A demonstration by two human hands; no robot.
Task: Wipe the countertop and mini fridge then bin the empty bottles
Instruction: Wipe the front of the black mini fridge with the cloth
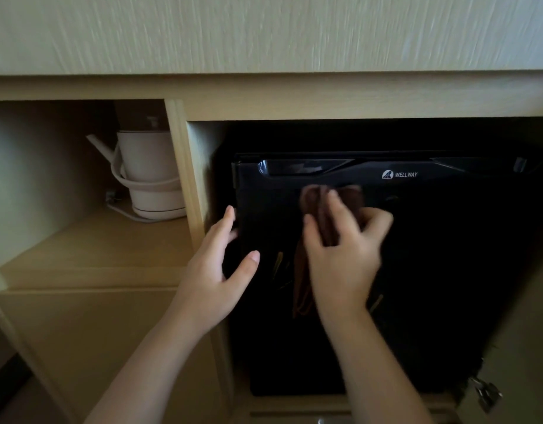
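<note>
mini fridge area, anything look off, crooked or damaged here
Nothing stands out. The mini fridge sits straight in its cupboard, shut. The right hand holds a cloth against it; the left hand is at its left edge. The kettle on the shelf beside it stands upright, cord looped round it.

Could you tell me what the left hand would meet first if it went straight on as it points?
Probably the left hand would meet the left edge of the glossy black mini fridge; depth is unclear.

Left hand (215, 270) splayed — right hand (340, 258) round cloth (317, 200)
</note>
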